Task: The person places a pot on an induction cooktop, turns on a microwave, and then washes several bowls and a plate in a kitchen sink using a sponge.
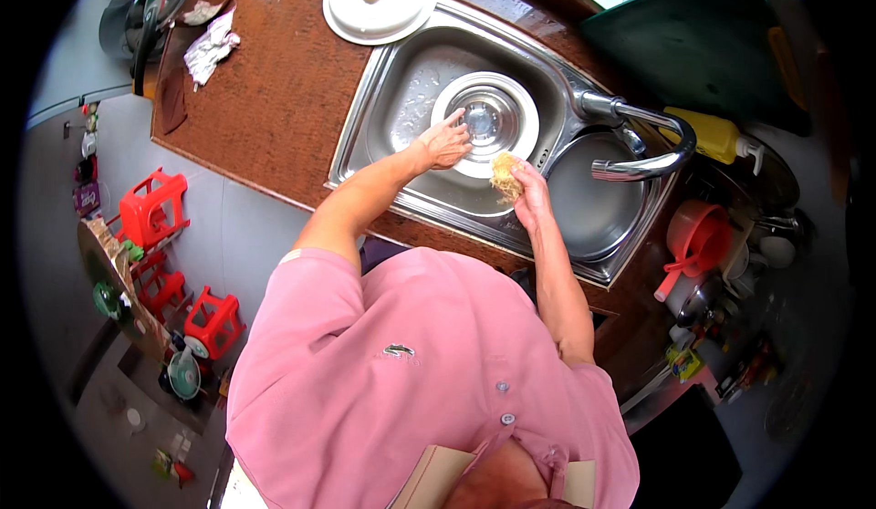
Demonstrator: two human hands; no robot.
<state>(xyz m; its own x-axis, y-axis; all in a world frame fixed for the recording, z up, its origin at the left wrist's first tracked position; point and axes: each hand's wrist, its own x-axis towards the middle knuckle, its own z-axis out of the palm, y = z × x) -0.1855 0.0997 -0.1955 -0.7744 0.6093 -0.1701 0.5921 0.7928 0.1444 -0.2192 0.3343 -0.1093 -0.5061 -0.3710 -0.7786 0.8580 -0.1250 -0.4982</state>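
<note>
A round bowl with a wide white rim (525, 126) and a shiny, glassy-looking middle sits in the large basin of a stainless steel sink (410, 64). Over its left side reaches my left hand (446, 144), fingers apart and nothing in them; the fingertips are above or against the bowl's inside, I cannot tell which. My right hand (532, 193) grips a yellowish fibrous scrubber (506, 177) near the bowl's lower right edge. A white lid with a pale knob (380, 6) lies partly over the sink's upper left corner.
A chrome faucet (674, 157) arches over the smaller round basin (595, 201), which holds cloudy water. Right of it stand a yellow pump bottle (708, 133), a red dipper (698, 235) and a dark green board (698, 50). A crumpled cloth (211, 47) lies on the brown countertop (274, 105).
</note>
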